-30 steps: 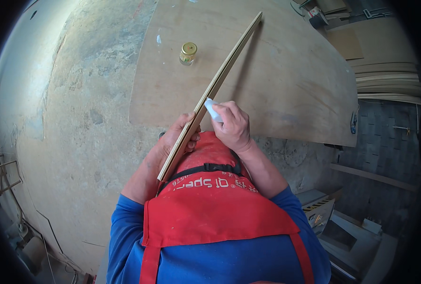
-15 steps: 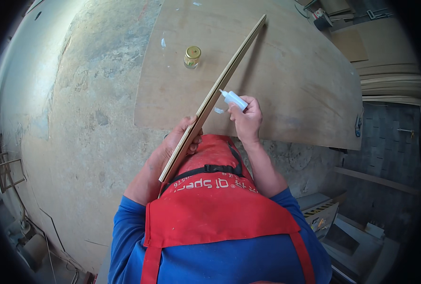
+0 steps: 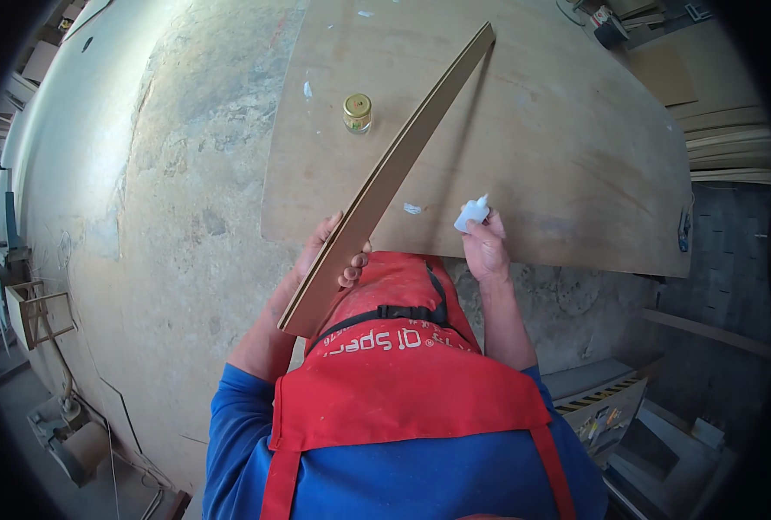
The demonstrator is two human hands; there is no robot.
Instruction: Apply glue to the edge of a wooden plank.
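Note:
A long narrow wooden strip (image 3: 394, 173) lies tilted across a large plywood sheet (image 3: 559, 130), its near end reaching my chest. My left hand (image 3: 329, 251) grips that strip from below near its lower end. My right hand (image 3: 483, 243) holds a small white squeeze bottle (image 3: 472, 212), nozzle pointing up, at the sheet's near edge to the right of the strip. A small white blob (image 3: 412, 208) sits on the sheet between strip and bottle.
A small glass jar with a gold lid (image 3: 358, 113) stands on the plywood left of the strip. The sheet rests on a rough concrete floor (image 3: 160, 199). Stacked boards (image 3: 723, 139) lie at the right, tools (image 3: 606, 26) at the top right, a wooden frame (image 3: 35, 303) at the left.
My right hand has carried the white bottle away from the strip, to the right and down toward the sheet's near edge. My left hand keeps its hold on the strip.

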